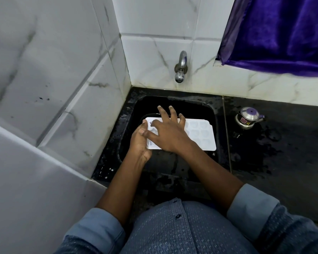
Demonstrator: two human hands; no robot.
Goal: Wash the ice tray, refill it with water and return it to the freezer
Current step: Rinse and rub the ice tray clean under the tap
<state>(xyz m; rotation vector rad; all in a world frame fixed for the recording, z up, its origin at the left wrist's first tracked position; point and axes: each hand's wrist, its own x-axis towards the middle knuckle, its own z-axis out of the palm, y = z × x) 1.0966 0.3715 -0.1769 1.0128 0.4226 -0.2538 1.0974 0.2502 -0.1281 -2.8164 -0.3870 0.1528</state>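
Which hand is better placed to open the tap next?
Right, probably. The right hand lies open over the tray, holding nothing, fingers pointing toward the tap. The left hand grips the tray's left end in the sink, so letting go might drop it.

From my side this looks like a small home kitchen, at its washing corner. I see a black sink [191,105] sunk into a dark, wet stone desk [292,153]. A short metal tap [180,68] comes out just above it from white tiles [154,52] with grey marble veins. A small steel kettle [248,119] with a purple lid stands on the desk. A purple curtain [275,33] hangs at the upper right, and a white ice tray [200,136] is over the basin.
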